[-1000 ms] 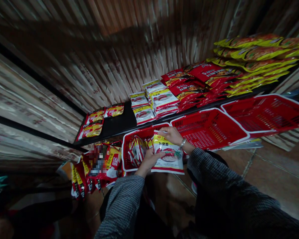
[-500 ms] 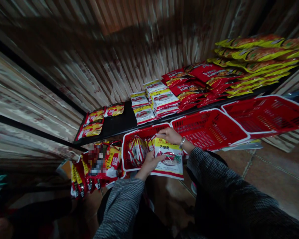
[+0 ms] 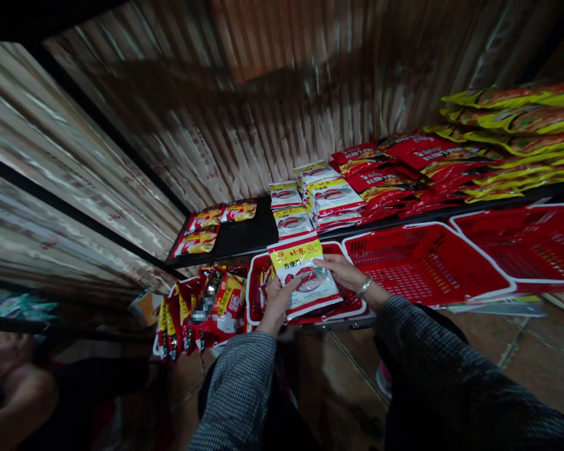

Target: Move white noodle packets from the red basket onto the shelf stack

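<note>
Between my two hands is a yellow, white and red instant noodle packet [image 3: 305, 291], its printed front facing up. My left hand [image 3: 278, 302] grips its left side, thumb on top. My right hand [image 3: 344, 272] pinches the right edge. The packet is over a red basket [image 3: 355, 307] with a white rim and covers most of it. A few similar packets show inside at its left. On the black shelf [image 3: 244, 233] behind, white and yellow noodle packets [image 3: 331, 195] stand in small stacks.
Red noodle packets [image 3: 380, 181] and tall stacks of yellow ones [image 3: 512, 125] fill the shelf's right side. Two more red baskets [image 3: 418, 263] line its front. At left is a basket of red and yellow packets [image 3: 225, 300]. Another person's hand [image 3: 12, 354] is at lower left.
The noodle packet has been raised toward the shelf and tilted over the basket. My right hand has slid from its top edge to its right side. The view has shifted left.
</note>
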The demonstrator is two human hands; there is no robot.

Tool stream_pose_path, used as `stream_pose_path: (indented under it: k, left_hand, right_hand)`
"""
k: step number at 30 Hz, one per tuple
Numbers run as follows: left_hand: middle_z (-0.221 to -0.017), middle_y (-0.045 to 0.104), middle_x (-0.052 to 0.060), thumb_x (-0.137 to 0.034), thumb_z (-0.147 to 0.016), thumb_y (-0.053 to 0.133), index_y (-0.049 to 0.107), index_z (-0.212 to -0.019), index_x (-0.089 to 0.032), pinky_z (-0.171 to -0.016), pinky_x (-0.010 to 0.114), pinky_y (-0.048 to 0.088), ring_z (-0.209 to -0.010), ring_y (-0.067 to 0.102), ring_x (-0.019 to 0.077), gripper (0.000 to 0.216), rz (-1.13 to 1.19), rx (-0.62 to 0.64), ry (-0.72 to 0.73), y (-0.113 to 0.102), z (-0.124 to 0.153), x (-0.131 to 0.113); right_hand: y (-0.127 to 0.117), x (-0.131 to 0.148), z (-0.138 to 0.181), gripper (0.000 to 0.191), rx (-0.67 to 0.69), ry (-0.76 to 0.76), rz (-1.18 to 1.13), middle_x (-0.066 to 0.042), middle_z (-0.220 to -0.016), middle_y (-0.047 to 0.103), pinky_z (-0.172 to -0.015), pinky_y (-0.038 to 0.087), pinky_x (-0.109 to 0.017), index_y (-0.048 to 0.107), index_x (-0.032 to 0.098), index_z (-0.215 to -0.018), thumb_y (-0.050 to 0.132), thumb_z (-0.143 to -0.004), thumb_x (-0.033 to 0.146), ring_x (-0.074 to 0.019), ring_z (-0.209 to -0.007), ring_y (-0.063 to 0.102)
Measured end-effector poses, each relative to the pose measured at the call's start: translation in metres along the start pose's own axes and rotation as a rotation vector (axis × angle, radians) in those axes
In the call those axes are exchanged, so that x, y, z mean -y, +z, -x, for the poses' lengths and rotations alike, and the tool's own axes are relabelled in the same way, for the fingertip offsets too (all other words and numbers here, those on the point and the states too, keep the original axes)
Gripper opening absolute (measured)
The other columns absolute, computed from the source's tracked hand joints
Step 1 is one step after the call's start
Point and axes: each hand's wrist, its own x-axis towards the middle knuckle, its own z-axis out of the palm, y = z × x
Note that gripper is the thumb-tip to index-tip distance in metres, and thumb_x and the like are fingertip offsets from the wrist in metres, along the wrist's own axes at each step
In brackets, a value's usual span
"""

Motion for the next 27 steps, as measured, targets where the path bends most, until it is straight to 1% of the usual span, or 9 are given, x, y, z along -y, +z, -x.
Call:
stream_pose_path:
  k: [4, 7, 10, 12, 14, 17, 19, 22, 27]
  left_hand:
    - [-0.084, 0.074, 0.010, -0.029, -0.042, 0.089, 0.069, -0.091, -0.012, -0.078, 0.039, 0.055, -0.082, 0.069, 0.0273, 0.057, 0.038, 0.013, -0.016, 0.004, 0.003, -0.006]
    - [-0.087, 0.075, 0.009, -0.035, -0.044, 0.088, 0.068, -0.094, -0.014, -0.076, 0.038, 0.055, -0.079, 0.070, 0.0254, 0.058, 0.110, 0.011, -0.023, 0.005, 0.002, -0.010]
    - [-0.082, 0.075, 0.009, -0.039, -0.046, 0.087, 0.069, -0.090, -0.014, -0.076, 0.040, 0.055, -0.077, 0.070, 0.0260, 0.055, 0.125, 0.005, -0.062, 0.004, -0.001, -0.010]
    - [-0.079, 0.075, 0.010, -0.037, -0.042, 0.088, 0.069, -0.086, -0.013, -0.079, 0.042, 0.055, -0.078, 0.070, 0.0274, 0.053, 0.099, -0.016, -0.058, 0.002, -0.003, -0.009]
    - [-0.083, 0.075, 0.011, -0.033, -0.041, 0.089, 0.070, -0.085, -0.012, -0.082, 0.042, 0.053, -0.082, 0.070, 0.0283, 0.053, 0.092, -0.031, -0.024, 0.000, -0.005, -0.009]
    - [-0.088, 0.075, 0.012, -0.031, -0.043, 0.088, 0.069, -0.087, -0.012, -0.084, 0.044, 0.052, -0.087, 0.069, 0.0292, 0.051, 0.134, -0.037, 0.011, -0.004, -0.009, -0.012]
    - [-0.085, 0.075, 0.012, -0.030, -0.044, 0.088, 0.069, -0.087, -0.012, -0.083, 0.045, 0.053, -0.086, 0.070, 0.0298, 0.050, 0.160, -0.059, 0.018, -0.006, -0.012, -0.015]
    - [-0.081, 0.075, 0.010, -0.030, -0.045, 0.088, 0.068, -0.086, -0.013, -0.083, 0.045, 0.053, -0.085, 0.070, 0.0300, 0.048, 0.192, -0.087, 0.003, -0.007, -0.016, -0.016]
    - [-0.084, 0.074, 0.010, -0.033, -0.046, 0.087, 0.067, -0.089, -0.014, -0.085, 0.043, 0.052, -0.091, 0.069, 0.0302, 0.051, 0.258, -0.025, -0.016, -0.001, -0.016, -0.016]
  right_hand:
    - [0.001, 0.002, -0.001, 0.032, -0.031, -0.014, -0.044, -0.005, -0.080, 0.075, -0.065, 0.055, -0.028, 0.071, 0.016, -0.086, 0.081, -0.063, 0.035, -0.0162, -0.064, 0.069]
    - [0.000, 0.003, -0.004, 0.028, -0.048, -0.010, -0.072, -0.005, -0.077, 0.075, -0.065, 0.055, -0.027, 0.072, 0.016, -0.083, 0.081, -0.062, 0.032, -0.0160, -0.062, 0.069]
    - [0.000, 0.002, -0.005, 0.025, -0.057, 0.013, -0.094, -0.006, -0.077, 0.075, -0.066, 0.056, -0.028, 0.072, 0.016, -0.082, 0.080, -0.064, 0.030, -0.0168, -0.062, 0.069]
    - [0.001, 0.001, -0.005, 0.024, -0.044, 0.025, -0.098, -0.006, -0.078, 0.075, -0.067, 0.056, -0.029, 0.071, 0.015, -0.084, 0.079, -0.066, 0.030, -0.0175, -0.063, 0.070]
    - [0.003, 0.001, -0.003, 0.026, -0.023, 0.030, -0.098, -0.005, -0.080, 0.076, -0.068, 0.057, -0.030, 0.071, 0.016, -0.088, 0.078, -0.068, 0.031, -0.0181, -0.065, 0.070]
    - [0.008, 0.001, 0.002, 0.033, 0.034, 0.054, -0.070, -0.007, -0.086, 0.076, -0.073, 0.056, -0.031, 0.071, 0.015, -0.096, 0.076, -0.070, 0.034, -0.0193, -0.071, 0.071]
    - [0.010, 0.001, 0.004, 0.035, 0.069, 0.073, -0.041, -0.008, -0.089, 0.076, -0.077, 0.055, -0.032, 0.071, 0.013, -0.096, 0.078, -0.068, 0.032, -0.0202, -0.075, 0.071]
    - [0.012, -0.002, 0.004, 0.033, 0.051, 0.059, -0.029, -0.008, -0.085, 0.076, -0.079, 0.055, -0.035, 0.072, 0.012, -0.088, 0.081, -0.063, 0.031, -0.0209, -0.074, 0.071]
    - [0.006, -0.005, -0.001, 0.034, -0.015, -0.008, -0.063, -0.007, -0.077, 0.075, -0.077, 0.055, -0.037, 0.073, 0.014, -0.084, 0.083, -0.058, 0.034, -0.0228, -0.072, 0.071]
